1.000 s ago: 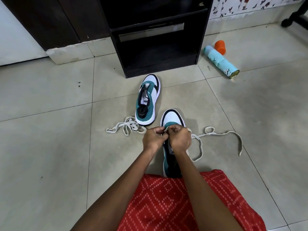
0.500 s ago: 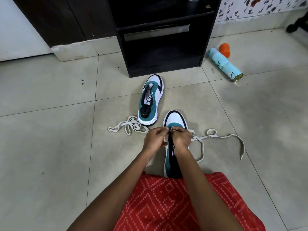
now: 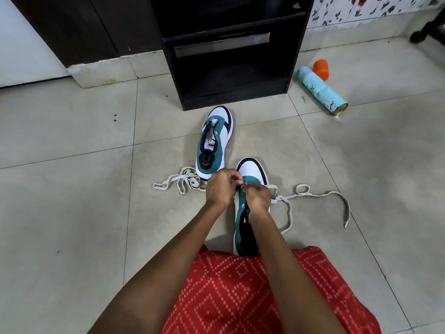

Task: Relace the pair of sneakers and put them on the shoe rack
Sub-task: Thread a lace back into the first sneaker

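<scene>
Two white, teal and black sneakers lie on the tiled floor. The near sneaker (image 3: 250, 172) points away from me, right in front of my knees. My left hand (image 3: 220, 186) and my right hand (image 3: 257, 197) meet over its front eyelets, and both pinch the end of a cream lace (image 3: 313, 195) that trails off to the right in loops. The far sneaker (image 3: 214, 141) stands unlaced just ahead, toe toward the dark shoe rack (image 3: 231, 68). A second loose lace (image 3: 178, 182) lies bunched at its heel, left of my hands.
A pale blue spray can (image 3: 322, 90) lies on its side to the right of the rack, with an orange cap (image 3: 321, 68) beside it. A dark cabinet (image 3: 84, 27) stands at the back left. My red patterned garment (image 3: 252, 292) covers my lap.
My hands stay at the front eyelets of the near sneaker and shift only slightly. The lace loops on the right keep their shape. The camera view has drifted a little.
</scene>
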